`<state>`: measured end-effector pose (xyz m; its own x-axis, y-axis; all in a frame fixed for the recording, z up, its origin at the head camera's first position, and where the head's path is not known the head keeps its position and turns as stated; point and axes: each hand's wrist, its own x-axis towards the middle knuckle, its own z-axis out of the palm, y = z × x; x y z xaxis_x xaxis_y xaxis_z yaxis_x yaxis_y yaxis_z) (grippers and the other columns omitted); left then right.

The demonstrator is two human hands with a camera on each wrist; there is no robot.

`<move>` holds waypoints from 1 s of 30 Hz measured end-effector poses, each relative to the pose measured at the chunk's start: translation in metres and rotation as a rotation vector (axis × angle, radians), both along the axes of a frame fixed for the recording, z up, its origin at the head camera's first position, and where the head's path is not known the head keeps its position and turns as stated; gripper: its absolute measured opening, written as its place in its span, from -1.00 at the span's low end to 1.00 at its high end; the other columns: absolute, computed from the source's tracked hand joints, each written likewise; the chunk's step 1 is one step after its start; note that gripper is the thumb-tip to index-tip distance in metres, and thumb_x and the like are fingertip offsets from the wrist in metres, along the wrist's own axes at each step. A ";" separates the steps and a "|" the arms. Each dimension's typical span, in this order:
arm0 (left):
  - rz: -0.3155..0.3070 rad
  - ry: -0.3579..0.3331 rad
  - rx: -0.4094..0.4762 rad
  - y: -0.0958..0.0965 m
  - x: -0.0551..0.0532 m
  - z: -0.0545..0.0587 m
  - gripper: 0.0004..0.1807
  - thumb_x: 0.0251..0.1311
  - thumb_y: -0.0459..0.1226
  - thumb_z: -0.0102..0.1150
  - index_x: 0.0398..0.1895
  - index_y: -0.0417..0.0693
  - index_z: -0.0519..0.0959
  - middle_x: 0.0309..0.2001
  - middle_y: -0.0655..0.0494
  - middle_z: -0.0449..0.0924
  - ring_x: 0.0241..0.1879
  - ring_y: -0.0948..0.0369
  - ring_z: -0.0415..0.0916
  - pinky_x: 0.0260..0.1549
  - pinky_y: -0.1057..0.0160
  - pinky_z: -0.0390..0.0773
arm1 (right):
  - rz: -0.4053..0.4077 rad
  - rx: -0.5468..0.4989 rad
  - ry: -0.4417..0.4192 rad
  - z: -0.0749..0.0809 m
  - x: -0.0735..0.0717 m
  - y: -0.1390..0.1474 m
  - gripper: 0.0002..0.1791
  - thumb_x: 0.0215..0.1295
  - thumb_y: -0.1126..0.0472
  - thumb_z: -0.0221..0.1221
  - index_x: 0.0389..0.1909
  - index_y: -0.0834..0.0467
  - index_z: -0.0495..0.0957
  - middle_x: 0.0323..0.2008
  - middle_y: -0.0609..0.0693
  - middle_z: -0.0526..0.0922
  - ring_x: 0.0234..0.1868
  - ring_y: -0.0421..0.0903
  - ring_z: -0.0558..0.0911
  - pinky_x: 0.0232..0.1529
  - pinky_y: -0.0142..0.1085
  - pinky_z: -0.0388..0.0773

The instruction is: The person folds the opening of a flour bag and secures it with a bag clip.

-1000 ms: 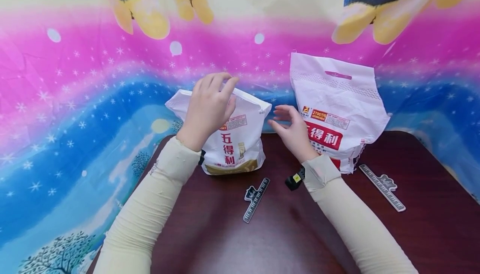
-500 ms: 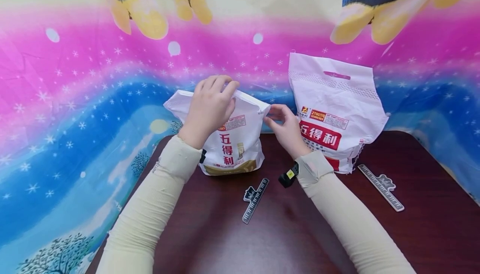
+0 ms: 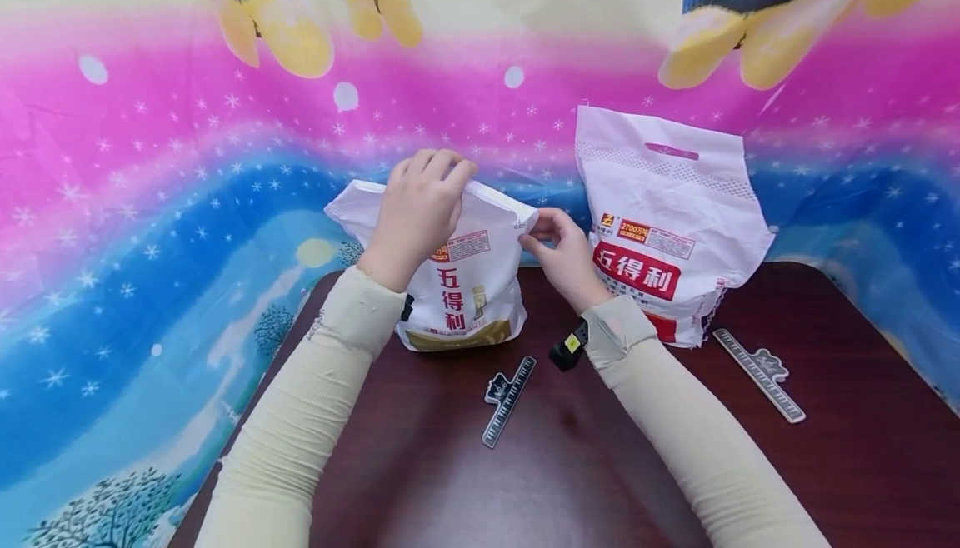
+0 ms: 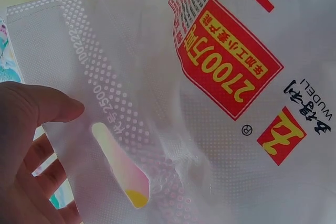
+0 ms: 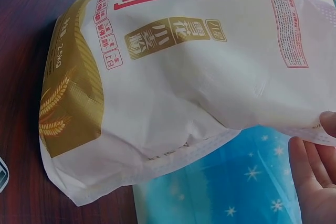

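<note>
A white flour bag (image 3: 495,273) with red lettering and a gold base stands upright on the table. My left hand (image 3: 420,211) grips its top edge near the middle. In the left wrist view, the thumb (image 4: 63,106) lies on the front of the bag and the fingers are behind it, beside the handle slot. The top corner at the right is pinched by my right hand (image 3: 562,261). From the right wrist, thumb and fingertips of that hand (image 5: 312,174) show at the bag's edge, while the gold base (image 5: 79,93) with printed wheat faces the table.
A second white flour bag (image 3: 667,186) with a handle slot stands behind my right hand. Two piano-key-patterned clips lie on the dark table (image 3: 442,481): a black clip (image 3: 508,402) in front of the first bag and a silver clip (image 3: 761,375) farther right. A patterned backdrop (image 3: 465,98) hangs behind.
My right hand has moved left from between the bags to the first bag's right top corner and now pinches it. The left hand has stayed at the top edge.
</note>
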<state>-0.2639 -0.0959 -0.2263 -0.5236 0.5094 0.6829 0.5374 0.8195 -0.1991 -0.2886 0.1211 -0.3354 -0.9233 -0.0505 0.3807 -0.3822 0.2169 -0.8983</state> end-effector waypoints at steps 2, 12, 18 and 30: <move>0.008 -0.009 0.000 0.000 0.000 0.000 -0.72 0.37 -0.38 0.12 0.10 -0.09 0.62 0.06 -0.05 0.64 0.10 -0.04 0.53 0.12 -0.08 0.51 | 0.004 -0.010 0.001 0.000 -0.001 -0.001 -0.65 0.41 0.29 0.25 0.16 0.22 0.47 0.02 0.13 0.62 0.06 0.00 0.61 0.16 -0.11 0.56; -0.020 -0.019 0.049 -0.001 -0.003 0.000 -0.72 0.32 -0.52 0.13 0.01 -0.11 0.66 -0.04 -0.06 0.68 0.00 -0.04 0.55 -0.01 -0.04 0.57 | 0.017 -0.034 0.009 -0.002 -0.006 -0.002 -0.63 0.39 0.33 0.26 0.16 0.31 0.46 0.00 0.21 0.60 0.04 0.04 0.61 0.11 -0.23 0.56; -0.061 -0.025 0.082 -0.002 -0.005 0.000 -0.73 0.30 -0.56 0.16 -0.04 -0.14 0.67 -0.11 -0.08 0.68 -0.08 -0.04 0.56 -0.07 0.04 0.60 | 0.020 -0.034 -0.010 -0.002 -0.007 -0.002 -0.64 0.40 0.31 0.25 0.15 0.31 0.46 -0.01 0.21 0.60 0.03 0.05 0.61 0.10 -0.25 0.57; -0.102 -0.024 0.090 -0.007 -0.006 -0.001 -0.71 0.27 -0.57 0.21 -0.01 -0.16 0.68 -0.11 -0.08 0.69 -0.05 -0.02 0.55 0.04 0.10 0.61 | 0.030 -0.058 -0.037 -0.002 -0.007 -0.001 -0.68 0.41 0.29 0.25 0.12 0.26 0.49 -0.03 0.17 0.63 -0.02 -0.02 0.66 0.05 -0.24 0.64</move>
<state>-0.2702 -0.1033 -0.2275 -0.4891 0.4984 0.7159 0.6227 0.7742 -0.1136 -0.2957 0.1197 -0.3371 -0.9351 -0.0570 0.3498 -0.3545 0.1529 -0.9225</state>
